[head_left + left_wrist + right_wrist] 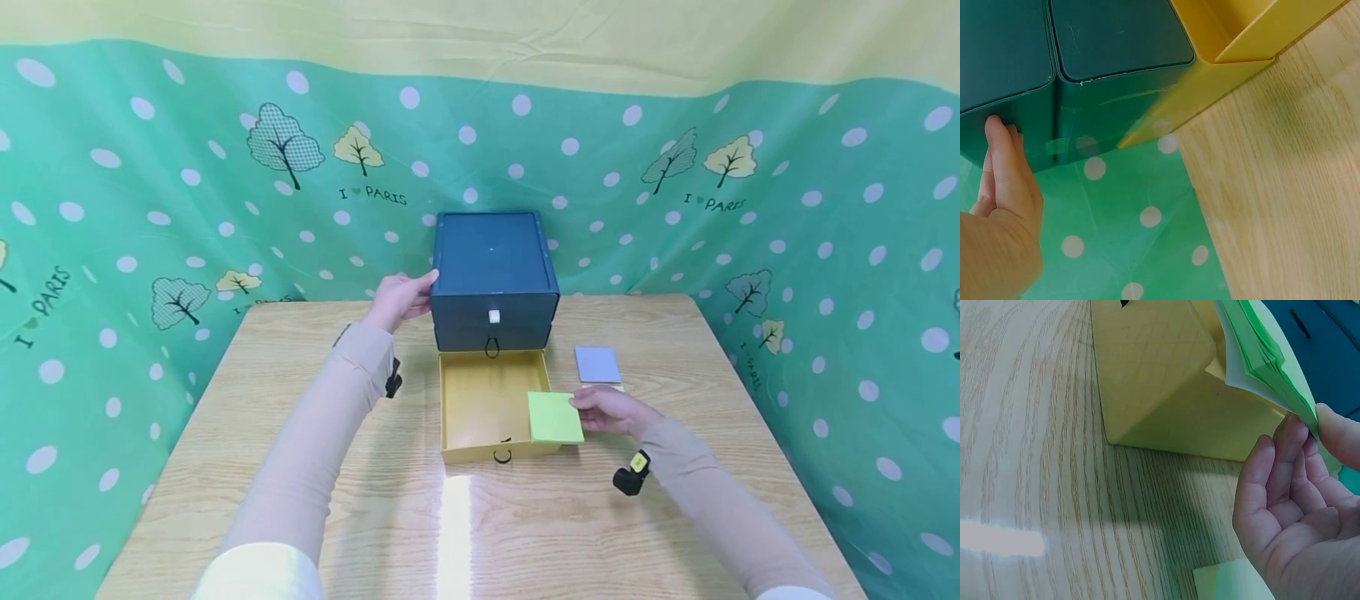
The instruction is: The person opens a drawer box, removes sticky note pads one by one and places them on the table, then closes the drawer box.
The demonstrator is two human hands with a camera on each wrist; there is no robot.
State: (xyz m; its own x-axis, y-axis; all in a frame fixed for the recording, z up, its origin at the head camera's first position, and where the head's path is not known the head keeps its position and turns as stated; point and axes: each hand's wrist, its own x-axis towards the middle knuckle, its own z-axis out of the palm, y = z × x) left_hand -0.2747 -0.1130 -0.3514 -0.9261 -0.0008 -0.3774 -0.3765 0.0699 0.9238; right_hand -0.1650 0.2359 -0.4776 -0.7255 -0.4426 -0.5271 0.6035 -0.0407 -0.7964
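A dark blue drawer box (491, 254) stands at the back of the table. Its lower yellow drawer (487, 400) is pulled out, and the bare bottom shows inside. My left hand (401, 300) rests against the box's left side, fingers fairly straight in the left wrist view. Between thumb and fingers, my right hand (609, 410) pinches a corner of a light green sticky note pad (555, 417). The pad hangs over the drawer's right wall, its sheets fanning apart in the right wrist view (1260, 350).
A lilac sticky note pad (597, 364) lies on the wooden table (360, 500) right of the box. Just in front of it a pale yellow pad (1235, 580) is partly hidden by my right hand. A green dotted curtain (480, 150) hangs behind and at both sides.
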